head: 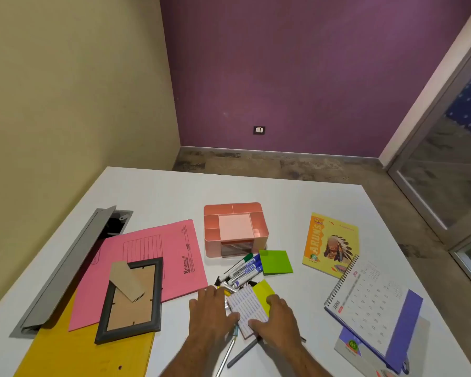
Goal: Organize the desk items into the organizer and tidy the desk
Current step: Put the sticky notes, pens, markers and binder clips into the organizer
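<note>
A pink desk organizer (pixel 261 235) with several compartments stands mid-desk, a pale pink pad inside it. In front of it lie several whiteboard markers (pixel 244 270), a green sticky pad (pixel 275 262) and a yellow sticky pad (pixel 263 291). A white pad of printed labels (pixel 246 306) lies near the front edge. My left hand (pixel 211 312) rests at its left edge and my right hand (pixel 279 315) at its right, fingers touching it. A pen (pixel 227 355) and a grey pen (pixel 241 353) lie under my wrists.
A pink folder (pixel 174 257), a yellow folder (pixel 74 355) and a face-down photo frame (pixel 132 297) lie at left beside an open grey cable tray (pixel 65 268). A yellow notebook (pixel 331 243) and a spiral calendar (pixel 370 303) lie at right, by the desk edge.
</note>
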A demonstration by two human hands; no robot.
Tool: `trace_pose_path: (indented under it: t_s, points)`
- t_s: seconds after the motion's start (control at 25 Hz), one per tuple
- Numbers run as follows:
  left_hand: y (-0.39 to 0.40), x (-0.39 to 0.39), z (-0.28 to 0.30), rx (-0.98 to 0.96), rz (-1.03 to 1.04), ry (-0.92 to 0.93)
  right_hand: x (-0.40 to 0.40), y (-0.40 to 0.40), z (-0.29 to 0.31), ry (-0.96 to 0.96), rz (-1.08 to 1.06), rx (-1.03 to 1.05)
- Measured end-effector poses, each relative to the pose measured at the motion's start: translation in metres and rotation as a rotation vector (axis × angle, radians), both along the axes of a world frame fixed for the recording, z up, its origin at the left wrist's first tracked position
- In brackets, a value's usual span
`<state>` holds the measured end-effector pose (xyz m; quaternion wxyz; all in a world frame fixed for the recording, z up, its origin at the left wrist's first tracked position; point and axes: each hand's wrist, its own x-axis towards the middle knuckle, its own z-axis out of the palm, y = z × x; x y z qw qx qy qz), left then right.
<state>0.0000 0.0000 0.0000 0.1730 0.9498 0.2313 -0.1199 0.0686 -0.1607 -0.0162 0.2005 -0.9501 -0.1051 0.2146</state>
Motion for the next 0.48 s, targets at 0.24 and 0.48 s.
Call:
trace_pose_path:
  t_s: [0.24, 0.48]
  points:
    - [-0.005, 0.004, -0.012, -0.036, 0.047, -0.019, 0.010, 0.004, -0.008, 0.094, -0.079, 0.017]
    - [-0.004, 0.013, 0.000, -0.323, 0.160, -0.280, 0.017, 0.008, -0.003, 0.050, -0.155, 0.282]
